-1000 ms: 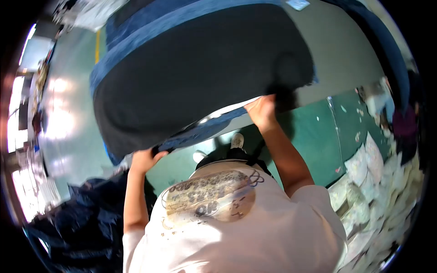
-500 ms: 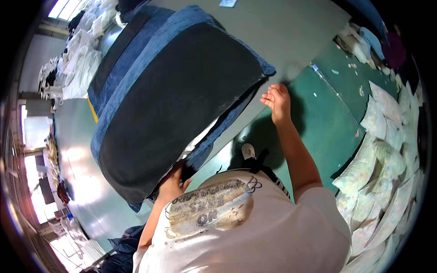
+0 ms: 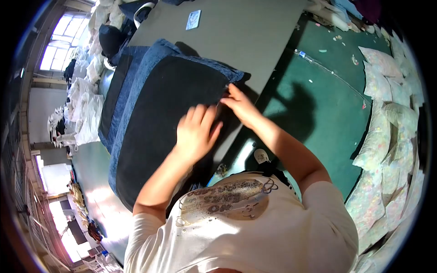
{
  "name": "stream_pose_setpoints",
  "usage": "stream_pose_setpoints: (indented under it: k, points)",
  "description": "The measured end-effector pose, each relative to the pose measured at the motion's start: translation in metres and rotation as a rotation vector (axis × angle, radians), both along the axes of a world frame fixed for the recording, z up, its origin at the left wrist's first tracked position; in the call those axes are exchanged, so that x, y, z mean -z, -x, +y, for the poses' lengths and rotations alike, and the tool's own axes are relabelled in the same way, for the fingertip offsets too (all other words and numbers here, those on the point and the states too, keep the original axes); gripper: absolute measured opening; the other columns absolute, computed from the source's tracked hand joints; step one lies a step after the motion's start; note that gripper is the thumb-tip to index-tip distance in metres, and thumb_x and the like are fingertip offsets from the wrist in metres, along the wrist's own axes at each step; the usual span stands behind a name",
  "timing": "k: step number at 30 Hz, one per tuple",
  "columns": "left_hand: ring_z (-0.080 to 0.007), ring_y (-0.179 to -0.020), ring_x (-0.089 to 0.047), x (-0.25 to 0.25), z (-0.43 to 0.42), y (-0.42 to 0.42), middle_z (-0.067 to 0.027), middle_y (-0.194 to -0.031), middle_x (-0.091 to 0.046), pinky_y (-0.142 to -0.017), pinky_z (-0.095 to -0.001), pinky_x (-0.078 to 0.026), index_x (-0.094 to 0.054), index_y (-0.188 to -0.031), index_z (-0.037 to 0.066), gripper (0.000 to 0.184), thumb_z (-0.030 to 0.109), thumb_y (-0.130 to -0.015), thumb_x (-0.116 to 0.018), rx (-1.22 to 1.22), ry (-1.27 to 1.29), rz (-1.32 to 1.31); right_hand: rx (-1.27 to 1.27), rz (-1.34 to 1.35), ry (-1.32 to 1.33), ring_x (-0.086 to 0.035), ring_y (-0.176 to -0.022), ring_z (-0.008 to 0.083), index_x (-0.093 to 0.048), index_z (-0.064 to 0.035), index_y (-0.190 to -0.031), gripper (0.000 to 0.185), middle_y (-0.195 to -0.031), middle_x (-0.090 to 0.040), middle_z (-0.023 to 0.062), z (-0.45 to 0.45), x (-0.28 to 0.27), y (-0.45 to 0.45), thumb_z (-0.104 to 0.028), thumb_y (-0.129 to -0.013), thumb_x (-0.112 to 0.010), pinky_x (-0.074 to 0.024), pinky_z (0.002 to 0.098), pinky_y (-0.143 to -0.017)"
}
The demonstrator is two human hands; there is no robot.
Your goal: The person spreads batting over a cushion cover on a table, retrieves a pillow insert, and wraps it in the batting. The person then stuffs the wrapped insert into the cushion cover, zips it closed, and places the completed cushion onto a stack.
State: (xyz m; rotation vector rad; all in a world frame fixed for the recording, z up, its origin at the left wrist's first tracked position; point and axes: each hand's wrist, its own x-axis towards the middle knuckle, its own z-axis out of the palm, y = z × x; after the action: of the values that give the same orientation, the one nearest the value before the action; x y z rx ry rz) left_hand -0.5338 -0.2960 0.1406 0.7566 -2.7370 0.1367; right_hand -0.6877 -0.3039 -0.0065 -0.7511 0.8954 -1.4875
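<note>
A large cushion (image 3: 159, 104) with a black underside and blue fabric sides lies on the grey table. Over its near edge is my left hand (image 3: 195, 132), fingers stretched and a little apart, slightly blurred, holding nothing. My right hand (image 3: 241, 107) is at the cushion's near right corner, thumb and fingers drawn together at the edge. What they pinch there is too small to make out. My forearm and left hand hide part of the near side. Another blue and black cushion piece (image 3: 119, 98) lies against the far left side.
The grey table (image 3: 236, 36) bears a small light-blue card (image 3: 193, 20). White bags (image 3: 86, 109) are heaped at the left. Patterned pillows (image 3: 382, 132) are piled on the green floor (image 3: 332, 109) at the right, where small scraps lie about.
My left hand has moved up from the cushion's lower near edge towards its right corner. My right hand has come in from beside the table to that corner. The view has shifted.
</note>
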Motion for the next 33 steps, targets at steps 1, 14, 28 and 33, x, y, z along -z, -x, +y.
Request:
stream_pose_setpoints:
  k: [1, 14, 28, 33]
  points:
    - [-0.0303, -0.071, -0.064, 0.003, -0.017, 0.017, -0.0109, -0.082, -0.062, -0.064, -0.0405, -0.053, -0.062, -0.108, 0.005, 0.034, 0.019, -0.079, -0.073, -0.007, 0.047, -0.050, -0.014, -0.239, -0.010, -0.043, -0.134, 0.0193, -0.029, -0.0071, -0.150, 0.058, -0.145, -0.044, 0.0103, -0.001, -0.002, -0.011, -0.009, -0.098, -0.054, -0.0364, 0.0329, -0.110]
    - [-0.0276, -0.072, -0.067, 0.013, -0.114, 0.072, -0.0114, -0.087, -0.066, -0.065, -0.0348, -0.053, -0.065, -0.105, 0.005, 0.023, -0.001, -0.084, -0.059, 0.156, -0.344, 0.159, -0.326, -0.456, 0.012, -0.035, -0.144, 0.0284, -0.011, -0.0070, -0.159, 0.089, -0.162, -0.022, 0.0149, 0.014, 0.018, 0.046, -0.045, -0.095, -0.060, -0.0399, 0.0474, -0.111]
    - [-0.0365, -0.088, -0.066, 0.084, -0.193, 0.143, -0.0189, -0.088, -0.070, -0.076, -0.0435, -0.049, -0.069, -0.093, 0.004, 0.039, 0.042, -0.085, -0.074, 0.038, -0.663, -0.450, 0.209, 0.985, -0.138, -0.070, -0.071, 0.0306, -0.067, -0.0061, -0.082, 0.020, -0.072, -0.069, 0.0129, -0.023, 0.021, 0.055, -0.025, -0.087, -0.068, -0.0553, 0.0439, -0.066]
    - [-0.0374, -0.082, -0.065, 0.077, -0.180, 0.143, -0.0178, -0.083, -0.068, -0.071, -0.0443, -0.050, -0.067, -0.087, 0.003, 0.037, 0.037, -0.081, -0.078, -0.063, -0.416, -0.123, -0.236, 1.295, 0.245, -0.068, -0.069, 0.0375, -0.069, -0.0050, -0.079, 0.016, -0.072, -0.067, 0.0184, 0.006, -0.026, 0.028, -0.018, -0.080, -0.060, -0.0559, 0.0488, -0.066]
